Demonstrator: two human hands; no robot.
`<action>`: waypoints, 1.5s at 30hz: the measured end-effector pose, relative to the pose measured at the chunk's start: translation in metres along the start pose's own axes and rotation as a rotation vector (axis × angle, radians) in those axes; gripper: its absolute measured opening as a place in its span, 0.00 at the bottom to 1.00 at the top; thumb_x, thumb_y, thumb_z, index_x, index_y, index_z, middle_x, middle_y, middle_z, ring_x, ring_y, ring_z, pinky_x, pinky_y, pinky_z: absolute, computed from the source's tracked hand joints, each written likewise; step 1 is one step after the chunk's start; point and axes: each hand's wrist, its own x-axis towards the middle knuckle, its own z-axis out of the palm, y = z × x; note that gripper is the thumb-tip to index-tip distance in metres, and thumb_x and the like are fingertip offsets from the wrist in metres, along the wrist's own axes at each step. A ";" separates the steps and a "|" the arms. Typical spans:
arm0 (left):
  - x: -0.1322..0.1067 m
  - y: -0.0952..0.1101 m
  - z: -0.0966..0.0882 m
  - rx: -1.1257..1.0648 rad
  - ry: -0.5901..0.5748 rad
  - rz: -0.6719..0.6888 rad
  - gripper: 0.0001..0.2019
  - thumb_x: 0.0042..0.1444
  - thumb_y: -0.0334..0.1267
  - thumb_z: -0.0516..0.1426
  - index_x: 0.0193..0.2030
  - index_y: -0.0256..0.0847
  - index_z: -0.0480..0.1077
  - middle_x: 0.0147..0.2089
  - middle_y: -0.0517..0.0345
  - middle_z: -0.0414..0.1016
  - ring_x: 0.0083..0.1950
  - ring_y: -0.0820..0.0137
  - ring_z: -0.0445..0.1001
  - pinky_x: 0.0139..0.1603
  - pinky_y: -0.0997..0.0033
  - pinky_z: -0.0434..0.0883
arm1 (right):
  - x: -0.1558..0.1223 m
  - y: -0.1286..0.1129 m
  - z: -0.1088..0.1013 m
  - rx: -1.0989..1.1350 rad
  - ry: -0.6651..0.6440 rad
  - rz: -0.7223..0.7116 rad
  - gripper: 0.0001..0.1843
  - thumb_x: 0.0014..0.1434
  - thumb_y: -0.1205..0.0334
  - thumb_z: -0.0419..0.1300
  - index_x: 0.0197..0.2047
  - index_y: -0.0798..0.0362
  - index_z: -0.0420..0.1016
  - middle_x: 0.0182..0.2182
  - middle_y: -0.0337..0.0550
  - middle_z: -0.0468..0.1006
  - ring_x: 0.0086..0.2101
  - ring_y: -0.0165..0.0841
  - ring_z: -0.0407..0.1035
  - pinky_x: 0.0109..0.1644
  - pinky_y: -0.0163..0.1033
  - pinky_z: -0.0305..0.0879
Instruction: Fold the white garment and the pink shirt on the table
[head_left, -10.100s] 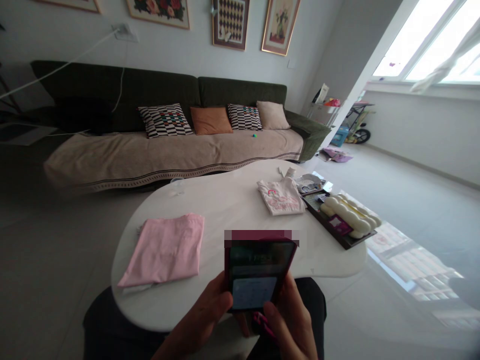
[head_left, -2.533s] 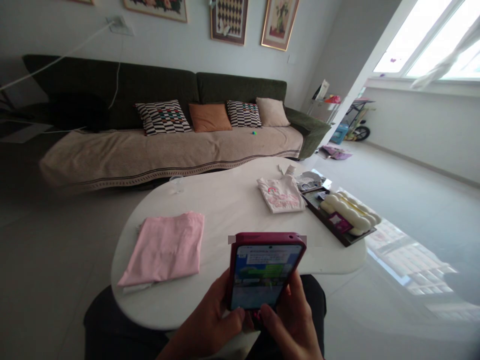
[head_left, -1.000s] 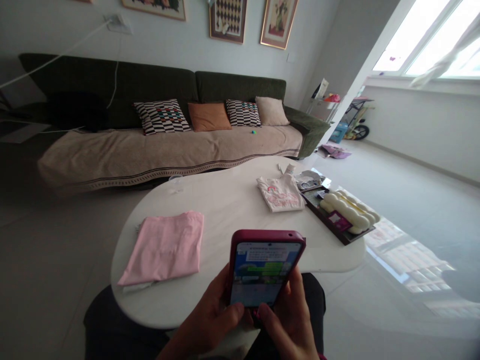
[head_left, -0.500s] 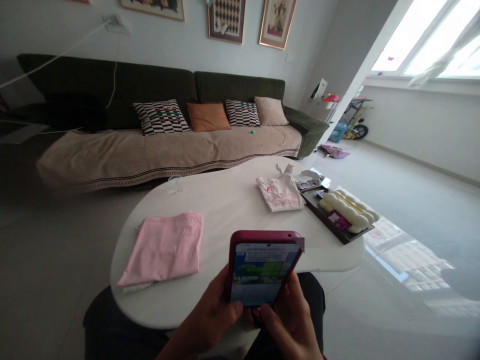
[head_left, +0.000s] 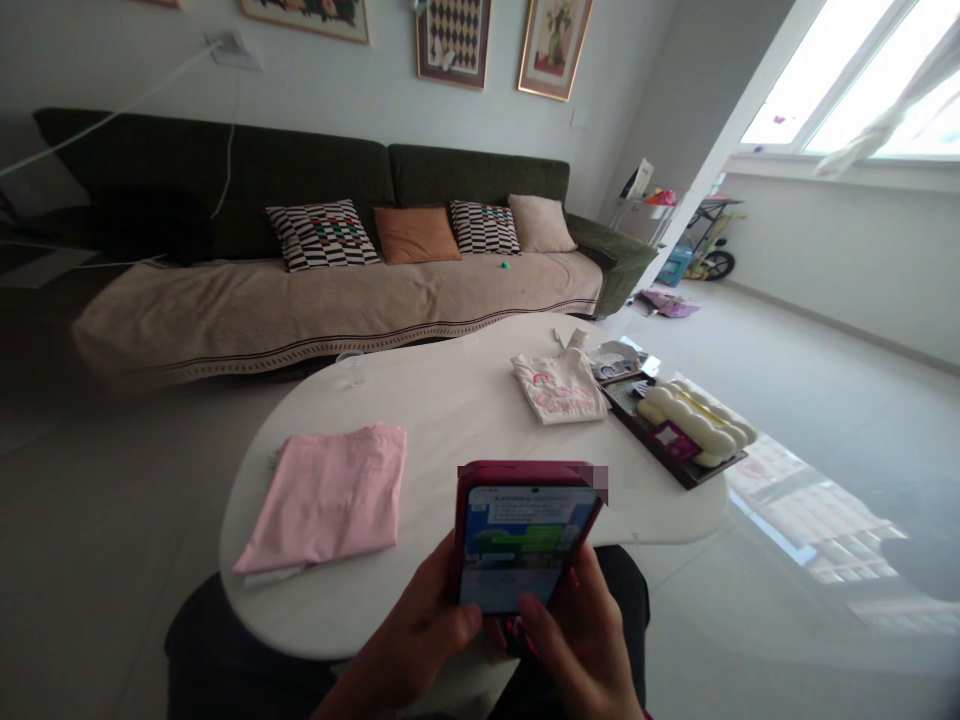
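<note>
Both hands grip a red-cased phone [head_left: 525,535] above the white table [head_left: 465,400]. The left hand [head_left: 409,650] wraps its left edge; the right hand [head_left: 589,645] closes on its right, thumb by the lit screen

My left hand [head_left: 420,640] and right hand [head_left: 581,640] grip a red-cased phone [head_left: 521,535] above the table's [head_left: 450,410] near edge; a folded pink cloth [head_left: 330,495] lies on the table, left of the phone.

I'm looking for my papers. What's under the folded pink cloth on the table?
A thin white edge, maybe paper, sticks out beneath the folded pink cloth at its near corner on the white table. The rest is covered.
</note>
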 end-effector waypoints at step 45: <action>0.000 0.002 0.001 -0.009 -0.036 -0.003 0.28 0.56 0.42 0.57 0.63 0.44 0.58 0.50 0.47 0.73 0.39 0.64 0.74 0.38 0.65 0.73 | 0.001 -0.006 0.002 0.116 0.015 -0.003 0.24 0.57 0.61 0.62 0.57 0.40 0.67 0.46 0.39 0.78 0.45 0.34 0.72 0.48 0.33 0.69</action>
